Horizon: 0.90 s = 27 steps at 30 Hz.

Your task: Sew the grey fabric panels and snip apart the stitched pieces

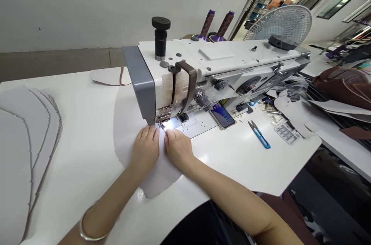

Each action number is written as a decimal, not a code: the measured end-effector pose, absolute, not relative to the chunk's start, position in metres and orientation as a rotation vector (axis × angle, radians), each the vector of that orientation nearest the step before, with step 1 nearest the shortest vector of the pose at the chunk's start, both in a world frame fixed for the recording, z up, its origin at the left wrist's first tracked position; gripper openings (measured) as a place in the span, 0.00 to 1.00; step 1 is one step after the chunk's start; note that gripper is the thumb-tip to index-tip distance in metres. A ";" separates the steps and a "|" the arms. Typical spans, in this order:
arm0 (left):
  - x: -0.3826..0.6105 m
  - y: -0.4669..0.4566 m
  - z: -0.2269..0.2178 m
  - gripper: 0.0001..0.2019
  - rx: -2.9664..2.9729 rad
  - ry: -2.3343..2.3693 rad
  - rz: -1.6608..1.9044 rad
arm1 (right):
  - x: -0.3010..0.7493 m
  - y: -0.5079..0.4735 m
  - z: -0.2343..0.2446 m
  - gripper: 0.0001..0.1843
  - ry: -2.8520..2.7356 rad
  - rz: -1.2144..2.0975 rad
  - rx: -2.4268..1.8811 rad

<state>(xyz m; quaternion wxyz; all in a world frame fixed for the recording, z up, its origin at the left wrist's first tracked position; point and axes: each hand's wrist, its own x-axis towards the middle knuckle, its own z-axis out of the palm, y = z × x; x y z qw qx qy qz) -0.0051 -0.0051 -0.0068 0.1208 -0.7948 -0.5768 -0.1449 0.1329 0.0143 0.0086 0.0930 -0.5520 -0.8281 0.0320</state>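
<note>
A large light grey panel (155, 181), like leather or coated fabric, lies under the presser foot (162, 124) of a white sewing machine (179, 53). My left hand (147, 144) lies flat on the panel just left of the needle area, fingers stretched forward and close together. On the other side of the foot, my right hand (178, 148) has its fingers curled at the panel's right part, with the thumb side near the foot. A lamp lights the needle plate. The needle tip is too small to make out.
A stack of similar panels (17, 152) lies at the left. Right of the machine are a phone (222, 115), blue thread snips (259, 135) and scraps (292, 113). Behind stand two brown thread cones (207, 24) and a fan (281, 22). The table's front right corner is cut off at an angle.
</note>
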 end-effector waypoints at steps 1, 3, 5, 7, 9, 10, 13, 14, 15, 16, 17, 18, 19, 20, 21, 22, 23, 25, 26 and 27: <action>-0.005 -0.004 -0.007 0.19 -2.316 -1.700 -0.430 | 0.132 0.014 0.011 0.06 -2.441 0.116 -1.650; -0.005 -0.002 -0.008 0.19 -2.310 -1.721 -0.438 | 0.133 0.016 0.015 0.04 -2.404 0.178 -1.671; -0.006 -0.001 -0.008 0.19 -2.302 -1.729 -0.445 | 0.134 0.018 0.020 0.03 -2.370 0.274 -1.697; -0.006 -0.001 -0.009 0.19 -2.296 -1.721 -0.455 | 0.136 0.020 0.023 0.03 -2.347 0.385 -1.723; -0.007 -0.002 -0.008 0.18 -2.295 -1.697 -0.487 | 0.138 0.021 0.023 0.04 -2.332 0.453 -1.725; -0.007 -0.003 -0.008 0.18 -2.301 -1.680 -0.515 | 0.138 0.021 0.022 0.04 -2.330 0.458 -1.714; -0.006 -0.005 -0.004 0.19 -2.364 -1.621 -0.602 | 0.137 0.018 0.015 0.06 -2.365 0.318 -1.656; -0.005 -0.006 -0.002 0.19 -2.387 -1.609 -0.618 | 0.136 0.016 0.012 0.06 -2.392 0.237 -1.636; -0.005 -0.006 -0.001 0.19 -2.406 -1.601 -0.624 | 0.135 0.015 0.010 0.07 -2.421 0.153 -1.617; -0.004 -0.006 0.001 0.18 -2.415 -1.598 -0.625 | 0.134 0.013 0.007 0.07 -2.452 0.078 -1.598; -0.004 -0.006 0.001 0.17 -2.415 -1.599 -0.624 | 0.134 0.012 0.005 0.08 -2.478 0.019 -1.579; -0.004 -0.006 0.002 0.17 -2.413 -1.601 -0.622 | 0.133 0.011 0.004 0.08 -2.501 -0.022 -1.561; -0.004 -0.005 0.002 0.16 -2.412 -1.605 -0.621 | 0.133 0.011 0.004 0.08 -2.518 -0.050 -1.545; -0.004 -0.005 0.002 0.15 -2.412 -1.611 -0.622 | 0.133 0.011 0.004 0.07 -2.533 -0.068 -1.533; -0.004 -0.005 0.002 0.15 -2.414 -1.619 -0.624 | 0.133 0.011 0.004 0.07 -2.547 -0.079 -1.523; -0.004 -0.005 0.001 0.15 -2.416 -1.630 -0.626 | 0.133 0.011 0.005 0.07 -2.560 -0.085 -1.516; -0.004 -0.005 0.001 0.15 -2.417 -1.641 -0.627 | 0.133 0.011 0.006 0.07 -2.571 -0.089 -1.511; -0.004 -0.005 0.000 0.15 -2.413 -1.663 -0.625 | 0.133 0.011 0.006 0.07 -2.591 -0.085 -1.506; -0.004 -0.004 0.000 0.15 -2.411 -1.669 -0.619 | 0.133 0.011 0.006 0.07 -2.599 -0.080 -1.506; -0.004 -0.004 -0.001 0.15 -2.408 -1.675 -0.613 | 0.132 0.011 0.006 0.07 -2.607 -0.073 -1.504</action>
